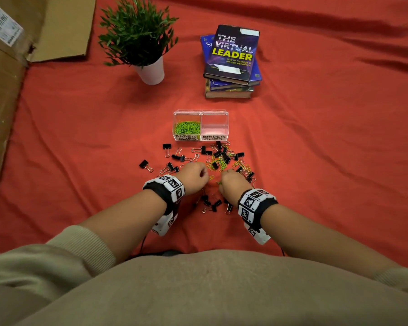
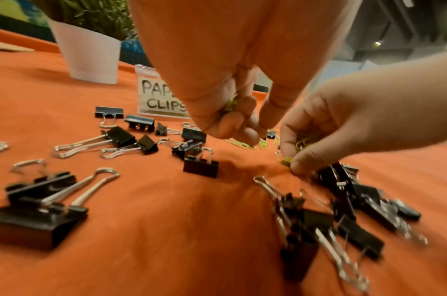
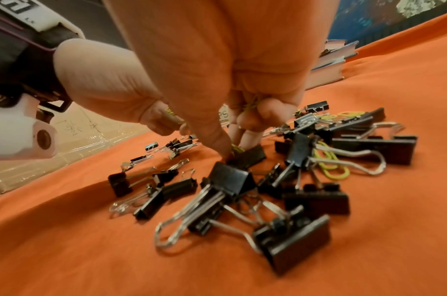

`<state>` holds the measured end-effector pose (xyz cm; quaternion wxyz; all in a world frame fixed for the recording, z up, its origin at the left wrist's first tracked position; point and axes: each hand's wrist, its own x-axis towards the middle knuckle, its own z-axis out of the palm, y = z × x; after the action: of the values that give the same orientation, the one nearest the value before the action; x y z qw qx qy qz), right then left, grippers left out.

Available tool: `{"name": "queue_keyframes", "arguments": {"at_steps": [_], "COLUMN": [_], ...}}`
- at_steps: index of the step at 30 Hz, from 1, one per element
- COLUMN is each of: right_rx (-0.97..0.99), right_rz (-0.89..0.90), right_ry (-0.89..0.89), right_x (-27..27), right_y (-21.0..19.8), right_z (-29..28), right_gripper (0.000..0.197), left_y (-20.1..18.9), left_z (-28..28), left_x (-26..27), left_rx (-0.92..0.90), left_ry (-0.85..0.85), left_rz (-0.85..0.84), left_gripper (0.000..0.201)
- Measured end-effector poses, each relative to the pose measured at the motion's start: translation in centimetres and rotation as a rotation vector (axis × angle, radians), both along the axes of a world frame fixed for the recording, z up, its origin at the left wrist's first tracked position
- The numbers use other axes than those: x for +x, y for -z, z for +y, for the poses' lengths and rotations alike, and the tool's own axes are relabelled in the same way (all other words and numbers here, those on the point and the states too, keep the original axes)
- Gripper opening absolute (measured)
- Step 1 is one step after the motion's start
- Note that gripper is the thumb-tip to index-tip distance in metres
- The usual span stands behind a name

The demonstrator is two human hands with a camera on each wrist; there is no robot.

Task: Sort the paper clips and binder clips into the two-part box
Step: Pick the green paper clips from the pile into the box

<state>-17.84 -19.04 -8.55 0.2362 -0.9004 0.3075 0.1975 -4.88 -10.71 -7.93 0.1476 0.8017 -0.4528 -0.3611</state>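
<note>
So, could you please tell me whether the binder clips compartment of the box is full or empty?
Empty. In the head view the compartment labelled binder clips shows only clear walls, while the paper clips compartment holds green clips.

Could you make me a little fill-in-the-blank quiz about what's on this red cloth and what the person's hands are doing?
1. The compartment labelled PAPER CLIPS holds ____ paper clips.
2. The compartment labelled BINDER CLIPS holds ____ clips so far.
3. The loose binder clips on the cloth are ____ in colour.
4. The left hand and right hand are both gathering ____ clips.

Missing words: green; no; black; paper
</note>
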Motion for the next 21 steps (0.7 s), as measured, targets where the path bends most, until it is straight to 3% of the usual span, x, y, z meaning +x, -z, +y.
{"name": "queue_keyframes", "arguments": {"at_steps": [4,8,15,18,21], "right_rx": [0.188,0.511,1.06,1.108,0.952], "right_rz": [-0.103,-0.215,-0.443,-0.437,-0.345], "right_ry": [0.216,0.516,0.913,0.954,0.897], "right_x": [-0.4,-1.5,-3.8,-4.6,-5.1], "right_y": [0.1,-0.4,-2.4,-2.4,-2.2], "right_z": [-0.8,-3.0,-6.9,-7.8,-8.2], "right_gripper": [0.013,0.014,0.023,0.024,0.027], "left_y": [0.1,0.3,-0.1,-0.6,-0.7], "left_z": [-0.6,-1.2,-2.8,-3.6,-4.0], "left_x": [0.1,-0.1,-0.9,-1.6,-2.8], "left_rx": [-0.028,-0.018,-0.009,0.018,0.055], "left_ry": [-0.106,-0.168,-0.297,-0.359,-0.326], "left_rz": [0.06,0.111,0.375,0.529,0.557], "left_gripper": [0.009,0.006,0.034,0.034,0.025]}}
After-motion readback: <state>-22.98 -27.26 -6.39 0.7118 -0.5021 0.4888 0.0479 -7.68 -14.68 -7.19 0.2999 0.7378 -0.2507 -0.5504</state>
